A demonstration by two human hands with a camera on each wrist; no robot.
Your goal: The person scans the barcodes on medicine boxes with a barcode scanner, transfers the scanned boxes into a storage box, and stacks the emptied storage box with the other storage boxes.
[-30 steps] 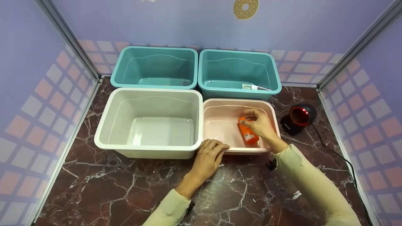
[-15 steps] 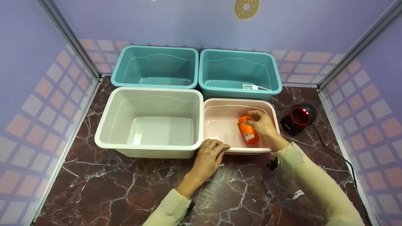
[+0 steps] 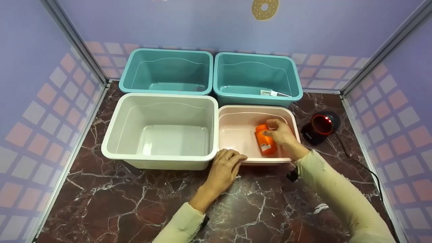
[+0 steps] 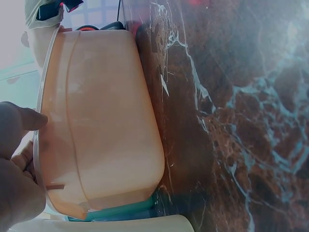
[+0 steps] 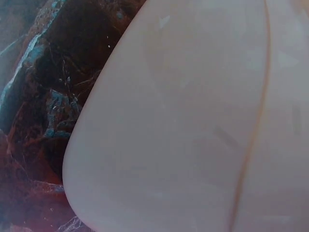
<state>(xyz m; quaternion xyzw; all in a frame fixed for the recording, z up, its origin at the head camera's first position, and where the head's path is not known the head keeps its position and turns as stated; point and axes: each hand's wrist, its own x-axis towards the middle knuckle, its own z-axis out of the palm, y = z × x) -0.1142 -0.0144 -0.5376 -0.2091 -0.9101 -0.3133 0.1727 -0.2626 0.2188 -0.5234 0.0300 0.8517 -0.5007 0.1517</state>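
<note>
An orange bottle (image 3: 265,140) with a white barcode label lies tilted inside a shallow pink bin (image 3: 233,116). My right hand (image 3: 282,136) reaches in over the bin's right side; its thumb overlaps the bottle's right edge, and its fingers bend loosely past the upper end, apart from the thumb. My left hand (image 3: 224,168) grips the near left corner of the pink bin, with fingers over the rim. From the left wrist, the fingers (image 4: 34,118) show at the rim against the bin's outer wall. The right wrist view shows only the bin's outer wall (image 5: 169,121) and the table.
A taller white bin (image 3: 160,158) stands to the left of the pink one. Behind are two teal bins (image 3: 165,52), the right one (image 3: 256,99) holding a white labelled item (image 3: 266,92). A black scanner (image 3: 324,125) with a red glowing ring and cable stands at right.
My right hand has drawn slightly right, uncovering more of the bottle's upper end. The bottle has turned slightly, its lower end shifting left. My left hand stays put.
</note>
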